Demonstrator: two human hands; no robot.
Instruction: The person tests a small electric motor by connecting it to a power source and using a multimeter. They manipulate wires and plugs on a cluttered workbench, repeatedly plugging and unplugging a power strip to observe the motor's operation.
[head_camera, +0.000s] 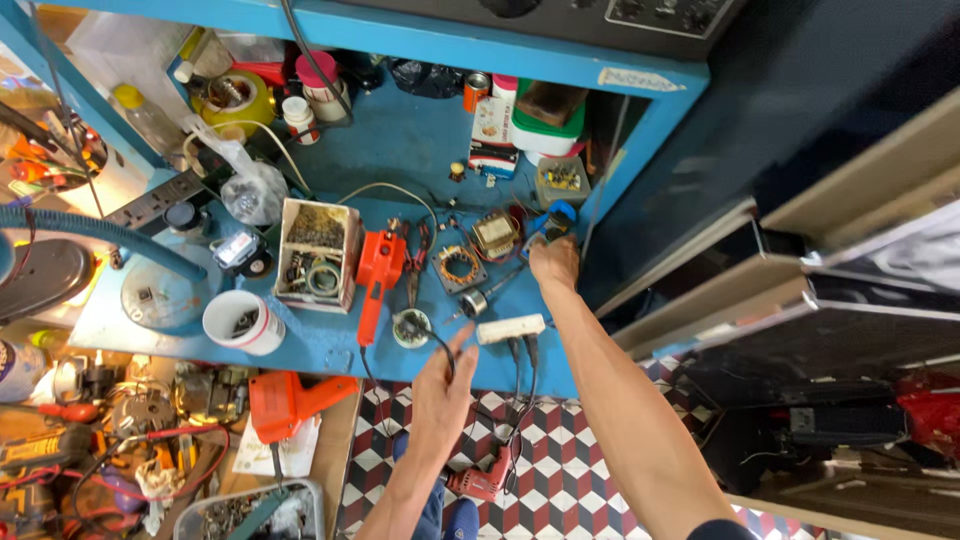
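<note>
Blue worktop (320, 345) carries the clutter. The left hand (442, 395), fingers loosely spread, pinches a black cable (440, 345) running to a round part (410, 327). The right hand (555, 262) rests closed beside a blue meter (555, 218); whether it grips anything, I cannot tell. A white power strip (510, 328) lies between the hands.
</note>
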